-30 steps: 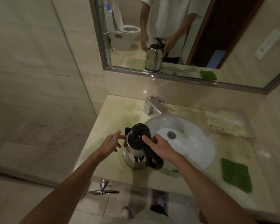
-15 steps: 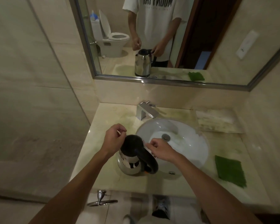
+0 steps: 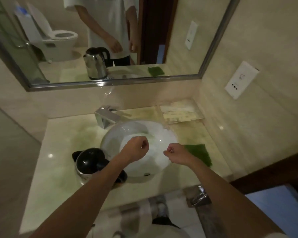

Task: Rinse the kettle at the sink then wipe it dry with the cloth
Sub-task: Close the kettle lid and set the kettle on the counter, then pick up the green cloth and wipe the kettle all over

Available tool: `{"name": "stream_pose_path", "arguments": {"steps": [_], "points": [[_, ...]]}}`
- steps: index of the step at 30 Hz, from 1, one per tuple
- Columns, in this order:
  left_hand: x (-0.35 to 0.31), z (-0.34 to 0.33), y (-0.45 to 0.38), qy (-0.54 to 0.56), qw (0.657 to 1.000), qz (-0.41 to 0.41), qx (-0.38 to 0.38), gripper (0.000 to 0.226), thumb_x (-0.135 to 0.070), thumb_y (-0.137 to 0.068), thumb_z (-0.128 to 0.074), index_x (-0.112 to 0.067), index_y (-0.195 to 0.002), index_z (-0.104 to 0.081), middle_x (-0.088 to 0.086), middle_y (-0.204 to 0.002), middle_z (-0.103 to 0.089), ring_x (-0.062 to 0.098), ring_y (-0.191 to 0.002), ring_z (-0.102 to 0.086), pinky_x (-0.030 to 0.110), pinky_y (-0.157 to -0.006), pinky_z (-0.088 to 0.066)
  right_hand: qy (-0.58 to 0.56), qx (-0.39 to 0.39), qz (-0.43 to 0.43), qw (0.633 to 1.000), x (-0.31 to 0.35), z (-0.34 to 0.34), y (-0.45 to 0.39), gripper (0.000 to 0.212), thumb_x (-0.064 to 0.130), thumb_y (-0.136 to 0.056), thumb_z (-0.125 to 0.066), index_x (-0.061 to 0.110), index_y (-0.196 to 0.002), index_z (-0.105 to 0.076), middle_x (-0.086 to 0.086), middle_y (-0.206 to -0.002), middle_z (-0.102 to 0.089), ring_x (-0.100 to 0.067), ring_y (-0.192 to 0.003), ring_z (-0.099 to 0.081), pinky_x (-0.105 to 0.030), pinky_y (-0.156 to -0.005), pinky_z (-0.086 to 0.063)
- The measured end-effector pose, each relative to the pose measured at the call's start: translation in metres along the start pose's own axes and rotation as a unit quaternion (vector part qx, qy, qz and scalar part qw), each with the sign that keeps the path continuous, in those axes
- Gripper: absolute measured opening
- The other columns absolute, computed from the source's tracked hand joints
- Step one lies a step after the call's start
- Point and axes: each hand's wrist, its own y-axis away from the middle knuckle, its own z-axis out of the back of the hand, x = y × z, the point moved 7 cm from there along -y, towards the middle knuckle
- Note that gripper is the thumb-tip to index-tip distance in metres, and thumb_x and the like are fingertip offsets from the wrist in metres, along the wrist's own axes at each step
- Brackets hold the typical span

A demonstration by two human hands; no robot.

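Observation:
A steel kettle [image 3: 89,163] with a black lid and handle stands on the counter, left of the white sink basin [image 3: 120,134]. My left forearm crosses over its handle. My left hand [image 3: 136,150] hovers over the basin with fingers curled and nothing in it. My right hand [image 3: 176,154] hovers at the basin's right rim, fingers also curled and holding nothing. A green cloth [image 3: 199,153] lies flat on the counter just right of my right hand. A chrome faucet [image 3: 107,116] stands behind the basin.
A mirror [image 3: 110,40] above the counter reflects the kettle, cloth and a toilet. A clear tray of packets [image 3: 179,111] sits at the back right corner. A wall socket [image 3: 239,79] is on the right wall. A glass partition stands left.
Both hands let go of the kettle and moved right, over the basin. The kettle's lid is now down. The view shifted to the right.

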Motion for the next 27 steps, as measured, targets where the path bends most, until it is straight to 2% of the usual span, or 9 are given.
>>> {"name": "stream_pose_path", "arguments": {"steps": [4, 7, 9, 13, 17, 20, 23, 25, 27], "points": [[-0.013, -0.052, -0.023, 0.026, 0.997, 0.035, 0.056, 0.013, -0.012, -0.082, -0.054, -0.006, -0.08, -0.065, 0.009, -0.081, -0.067, 0.027, -0.078, -0.065, 0.038, -0.074, -0.055, -0.018, 0.002, -0.052, 0.998, -0.061, 0.019, -0.014, 0.023, 0.029, -0.085, -0.062, 0.02, -0.066, -0.054, -0.002, -0.07, -0.062, -0.021, -0.067, -0.059, -0.036, -0.071, -0.054], [-0.027, -0.099, -0.039, 0.079, 0.988, 0.094, 0.097, 0.015, -0.013, -0.082, -0.053, -0.006, -0.082, -0.067, 0.007, -0.075, -0.068, 0.022, -0.071, -0.065, 0.031, -0.07, -0.054, -0.039, 0.036, -0.105, 0.993, -0.102, 0.033, -0.018, 0.018, 0.026, -0.091, -0.057, 0.011, -0.084, -0.063, -0.006, -0.083, -0.062, -0.02, -0.074, -0.057, -0.029, -0.061, -0.047], [-0.038, -0.132, -0.049, 0.122, 0.974, 0.143, 0.125, 0.015, -0.011, -0.085, -0.052, -0.008, -0.086, -0.067, 0.007, -0.075, -0.067, 0.016, -0.062, -0.059, 0.027, -0.062, -0.049, -0.041, 0.057, -0.119, 0.99, -0.13, 0.039, -0.028, 0.027, 0.025, -0.093, -0.056, 0.004, -0.106, -0.067, -0.008, -0.097, -0.064, -0.021, -0.083, -0.058, -0.032, -0.068, -0.05], [-0.05, -0.197, -0.061, 0.186, 0.933, 0.256, 0.172, 0.016, -0.012, -0.09, -0.047, -0.012, -0.095, -0.062, 0.006, -0.083, -0.063, 0.016, -0.058, -0.053, 0.025, -0.048, -0.043, -0.079, 0.077, -0.134, 0.985, -0.178, 0.045, -0.043, 0.049, 0.028, -0.094, -0.059, 0.01, -0.14, -0.05, -0.01, -0.139, -0.055, -0.025, -0.122, -0.055, -0.038, -0.102, -0.047], [-0.058, -0.237, -0.072, 0.223, 0.904, 0.317, 0.181, 0.028, -0.015, -0.089, -0.048, -0.013, -0.116, -0.057, 0.007, -0.097, -0.056, 0.022, -0.079, -0.056, 0.025, -0.055, -0.048, -0.108, 0.098, -0.139, 0.979, -0.208, 0.045, -0.054, 0.057, 0.029, -0.095, -0.058, 0.016, -0.147, -0.041, -0.009, -0.151, -0.043, -0.026, -0.133, -0.046, -0.031, -0.102, -0.04], [-0.065, -0.258, -0.077, 0.277, 0.881, 0.346, 0.164, 0.026, -0.017, -0.089, -0.05, -0.017, -0.115, -0.054, 0.008, -0.098, -0.058, 0.021, -0.086, -0.055, 0.026, -0.063, -0.047, -0.125, 0.114, -0.146, 0.975, -0.226, 0.04, -0.058, 0.062, 0.026, -0.095, -0.057, 0.018, -0.152, -0.033, -0.01, -0.154, -0.04, -0.027, -0.136, -0.044, -0.038, -0.11, -0.04], [-0.066, -0.273, -0.078, 0.344, 0.842, 0.399, 0.111, 0.03, -0.012, -0.084, -0.055, -0.014, -0.114, -0.056, 0.01, -0.1, -0.06, 0.019, -0.081, -0.057, 0.028, -0.066, -0.049, -0.164, 0.106, -0.155, 0.968, -0.238, 0.033, -0.059, 0.071, 0.019, -0.094, -0.056, 0.021, -0.156, -0.021, -0.011, -0.149, -0.046, -0.026, -0.128, -0.05, -0.042, -0.108, -0.043], [-0.066, -0.281, -0.083, 0.378, 0.825, 0.413, 0.08, 0.026, -0.008, -0.082, -0.057, -0.011, -0.109, -0.059, 0.011, -0.098, -0.06, 0.019, -0.079, -0.058, 0.029, -0.066, -0.05, -0.193, 0.097, -0.156, 0.964, -0.241, 0.032, -0.06, 0.071, 0.017, -0.095, -0.054, 0.024, -0.156, -0.018, -0.009, -0.134, -0.058, -0.022, -0.112, -0.057, -0.037, -0.095, -0.048], [-0.065, -0.285, -0.088, 0.376, 0.829, 0.409, 0.065, 0.017, -0.005, -0.081, -0.059, -0.01, -0.097, -0.064, 0.014, -0.097, -0.063, 0.025, -0.085, -0.062, 0.032, -0.069, -0.053, -0.2, 0.105, -0.148, 0.963, -0.239, 0.033, -0.059, 0.068, 0.02, -0.095, -0.052, 0.025, -0.155, -0.021, -0.005, -0.114, -0.065, -0.019, -0.099, -0.06, -0.032, -0.081, -0.047]]}}
